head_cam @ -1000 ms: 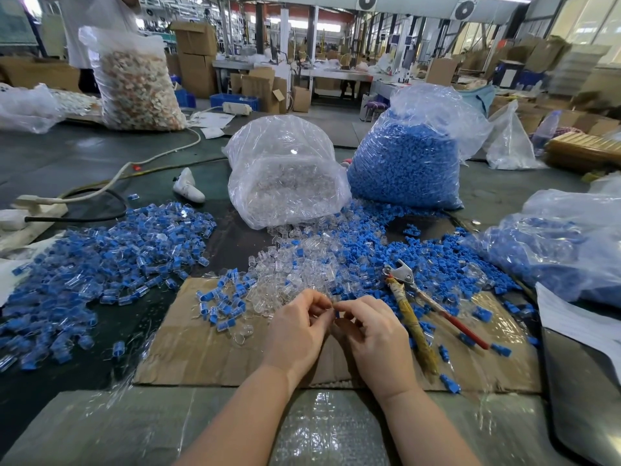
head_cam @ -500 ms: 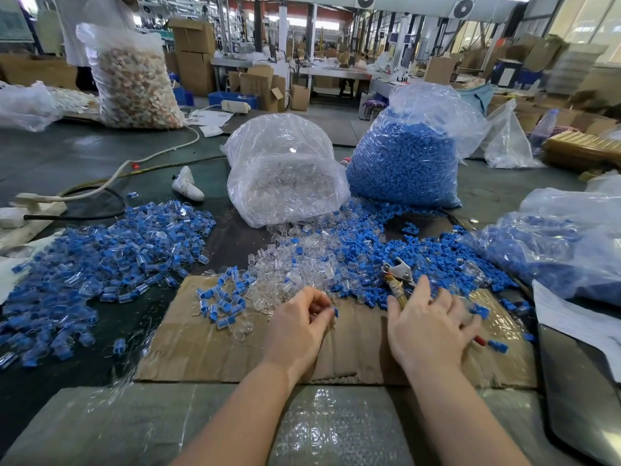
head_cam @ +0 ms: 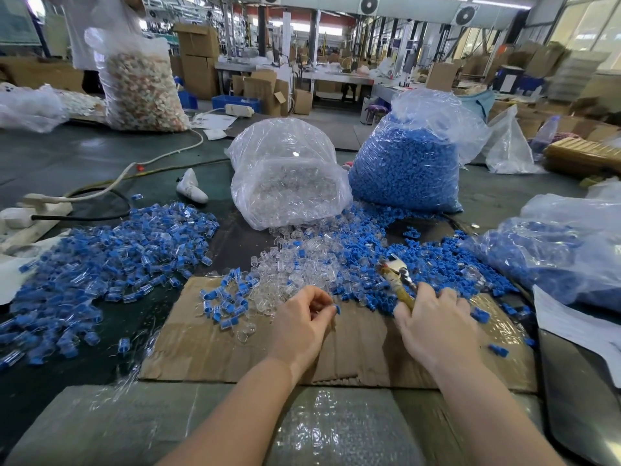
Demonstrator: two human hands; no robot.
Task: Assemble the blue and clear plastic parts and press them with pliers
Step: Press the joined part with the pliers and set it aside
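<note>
- At left of frame, on the dark table (head_cam: 77, 156): wide heap of assembled blue-and-clear pieces (head_cam: 111, 257), spilling toward the lower left edge.
- Far left edge: white power strip (head_cam: 33, 213) with a black cable running right.
- Upper left: tall clear bag of pale mixed parts (head_cam: 141, 89), upright.
- Centre bottom: flat cardboard sheet (head_cam: 235, 348) under both hands; small cluster of assembled pieces on its upper left corner.
- Centre: slumped bag of clear parts (head_cam: 285, 176), mouth toward viewer, loose clear parts (head_cam: 302, 264) spilled in front of it.
- Left hand (head_cam: 302, 324) over the cardboard, fingers curled, fingertips pinching a small blue part (head_cam: 337, 309); whether a clear part is already seated on it is hard to tell, too small.
- Right of centre: upright bag of blue parts (head_cam: 406, 163), loose blue parts (head_cam: 437, 264) spread below it.
- Pliers (head_cam: 396, 274) lying on the blue spill, metal head pointing up-left, yellowish handle running down under the right hand.
- Right hand (head_cam: 437, 321) palm down over the pliers handles, fingers wrapped round them, thumb beside the yellowish handle.
- Right edge: another clear bag holding blue parts (head_cam: 554, 250), white paper sheet (head_cam: 578, 327) below it.
</note>
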